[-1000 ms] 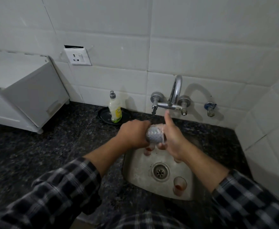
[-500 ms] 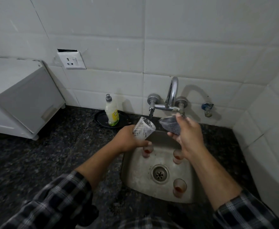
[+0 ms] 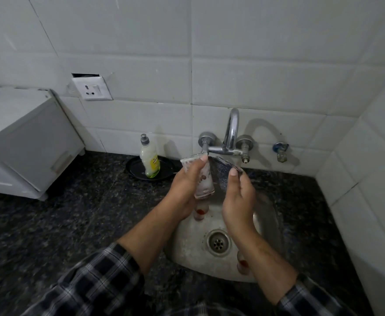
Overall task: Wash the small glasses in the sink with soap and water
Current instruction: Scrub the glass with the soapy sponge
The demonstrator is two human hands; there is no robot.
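**A:** How are the hands set?

**B:** The left hand (image 3: 186, 189) curls its fingers round a soapy small glass (image 3: 204, 180), thumb up by the rim. It holds the glass above the sink (image 3: 187, 249), just under the tap (image 3: 231, 133), mouth up and leaning a little.

**A:** And the other?

**B:** The right hand (image 3: 237, 201) pinches a dark scrub pad (image 3: 221, 173) between thumb and fingers. The pad lies against the side of the glass facing that hand.

**A:** Other glasses?

**B:** One with red dregs (image 3: 200, 212) stands in the sink right below the left hand. Another (image 3: 242, 265) stands beside the right forearm. The soap bottle (image 3: 149, 159) is out beyond the left hand.

**A:** What differs from half a second ago?

**B:** Then the pad was held apart from the glass. The hands have since drawn together, and the pad touches it. The glass was tipped further over and now stands straighter. A glass seen below the right hand is now hidden behind it.
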